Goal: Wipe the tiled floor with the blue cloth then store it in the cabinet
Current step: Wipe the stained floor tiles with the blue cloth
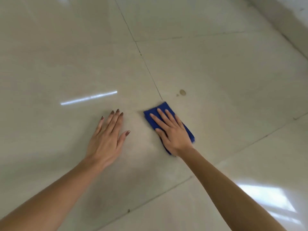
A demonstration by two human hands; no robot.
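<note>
**One blue cloth pressed flat on a tiled floor under one of two hands**

One blue cloth (163, 106) is seen, folded into a thick oblong pad with a soft, napped look. It lies flat on the tiled floor (216, 72), just below the point where a dark grout line (145, 60) runs down to meet it. Two hands and two bare forearms are counted.

The floor is made of large, glossy, pale beige tiles, divided by thin dark joints. One round brownish stain (182, 92) is found just beyond the cloth's far corner, apart from it, with a smaller speck beside it. One bright streak of reflected light (88, 98) is shown on the left tile, and one broad window reflection (265, 197) on the tile at lower right. A pale wall base (283, 17) is seen at the upper right.

The right hand (173, 132) is laid palm down on the cloth, covering its middle. Its grip is spread: the fingers are held straight and slightly fanned, pressed onto the fabric, nothing being pinched. The left hand (106, 140) is planted palm down on the bare tile, well apart from the cloth, its fingers straight and close together, the thumb held out to the side. Brown polish is worn on its long nails. Both arms are stretched forward.
</note>
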